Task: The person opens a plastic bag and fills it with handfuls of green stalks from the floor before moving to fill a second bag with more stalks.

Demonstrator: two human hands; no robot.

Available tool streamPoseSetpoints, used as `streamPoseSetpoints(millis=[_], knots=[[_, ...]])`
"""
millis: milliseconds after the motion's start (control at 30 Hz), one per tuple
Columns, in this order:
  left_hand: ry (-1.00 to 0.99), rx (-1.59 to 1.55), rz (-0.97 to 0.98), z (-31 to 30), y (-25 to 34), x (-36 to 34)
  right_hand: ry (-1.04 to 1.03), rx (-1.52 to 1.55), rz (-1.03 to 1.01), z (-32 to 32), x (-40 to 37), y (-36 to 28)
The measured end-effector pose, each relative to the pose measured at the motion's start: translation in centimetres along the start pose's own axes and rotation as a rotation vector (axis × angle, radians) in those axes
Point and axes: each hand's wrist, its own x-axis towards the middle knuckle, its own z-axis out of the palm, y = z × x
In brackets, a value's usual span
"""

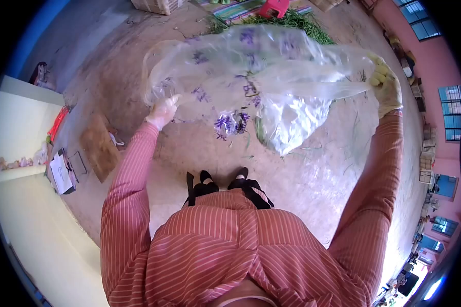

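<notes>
A large clear plastic sheet or bag (215,66) with purple printing stretches between my hands above the floor. My left hand (164,111), in a pale glove, grips its near left edge. On the far right, my right hand (387,88), in a yellowish glove, is closed on a gathered corner. The plastic billows away from me, and a shiny lower fold (297,123) hangs in the middle. Both arms are spread wide, the right one reaching farther out.
Green grass-like stalks (312,28) lie beyond the plastic, beside a red plastic stool (275,7) and a striped mat (230,13). A brown board (100,146) lies on the floor at left, near a pale low wall (30,123). Bundles (426,153) line the pink wall at right.
</notes>
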Motion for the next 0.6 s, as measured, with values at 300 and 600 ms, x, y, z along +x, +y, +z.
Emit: streamPoseSetpoints(millis=[300,600], knots=[[-0.039,-0.411,0.317,-9.7,7.4,0.4,1.315,-2.344,0.041,7.8,0.8,6.4],[-0.379,-0.595,0.229,-12.1,10.8,0.5,0.451,-1.278,0.121,6.5,3.8,28.7]])
